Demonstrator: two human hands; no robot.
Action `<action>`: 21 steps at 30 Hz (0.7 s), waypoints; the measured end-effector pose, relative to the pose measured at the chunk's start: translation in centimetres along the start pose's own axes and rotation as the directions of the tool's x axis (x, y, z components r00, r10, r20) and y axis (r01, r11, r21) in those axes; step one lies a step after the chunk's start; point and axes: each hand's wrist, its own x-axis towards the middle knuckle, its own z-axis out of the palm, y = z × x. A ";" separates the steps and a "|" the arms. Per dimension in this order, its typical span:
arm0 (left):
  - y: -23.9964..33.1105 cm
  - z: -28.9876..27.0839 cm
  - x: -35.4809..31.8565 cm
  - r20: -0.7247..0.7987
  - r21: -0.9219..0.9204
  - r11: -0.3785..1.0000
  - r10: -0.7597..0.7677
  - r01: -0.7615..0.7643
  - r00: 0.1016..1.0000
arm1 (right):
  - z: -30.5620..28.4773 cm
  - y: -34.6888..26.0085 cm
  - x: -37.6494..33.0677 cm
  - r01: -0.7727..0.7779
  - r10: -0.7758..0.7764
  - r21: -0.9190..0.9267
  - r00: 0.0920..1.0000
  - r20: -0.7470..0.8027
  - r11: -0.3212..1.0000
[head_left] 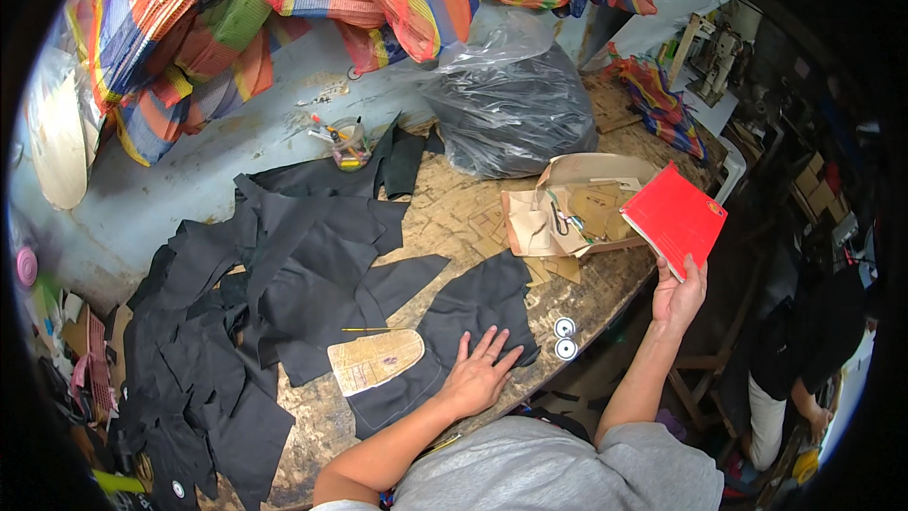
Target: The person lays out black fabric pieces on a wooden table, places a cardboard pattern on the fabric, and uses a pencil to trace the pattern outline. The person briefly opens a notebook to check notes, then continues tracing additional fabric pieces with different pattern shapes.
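My left hand [480, 375] lies flat with fingers spread on a piece of black material [482, 303] near the table's front edge. Just left of it, a tan paper pattern [376, 361] rests on the same black material, where a thin pale line is drawn. A thin yellow pen or pencil [365, 329] lies along the pattern's far edge. Off to the right, my right hand [681, 291] grips a red-covered notebook [677, 218] by its lower corner, raised beside the table's right edge. Part of the right fingers is hidden behind the cover.
Black sheets [303, 265] spread over the table's left. Behind stand a cup of pens [350, 147] and a bulging plastic bag [515, 109]. An open cardboard box [596, 175] holds paper pieces and scissors. Two round white-and-black discs [565, 338] lie at the edge. Another person [794, 341] is at right.
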 end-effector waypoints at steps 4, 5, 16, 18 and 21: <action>0.0 -0.1 0.0 0.016 0.014 1.000 -0.006 0.006 1.000 | -0.2 -0.2 0.2 0.020 -0.020 0.001 1.000 -0.010 1.000; 0.0 -0.1 0.0 0.006 0.005 1.000 -0.001 0.001 1.000 | -0.3 -0.3 0.3 0.020 -0.020 0.004 1.000 -0.009 1.000; 0.0 -0.1 0.1 0.012 0.016 1.000 -0.008 0.007 1.000 | -0.8 -0.5 0.4 0.069 -0.068 0.020 0.996 -0.059 0.997; 0.0 0.0 0.1 0.006 0.009 1.000 -0.006 0.006 1.000 | -0.8 -0.5 0.4 0.080 -0.078 0.027 0.994 -0.070 0.996; 0.0 -0.1 0.1 0.001 0.011 1.000 -0.004 0.004 1.000 | -0.9 -0.8 0.2 0.130 -0.129 0.005 0.989 -0.077 0.992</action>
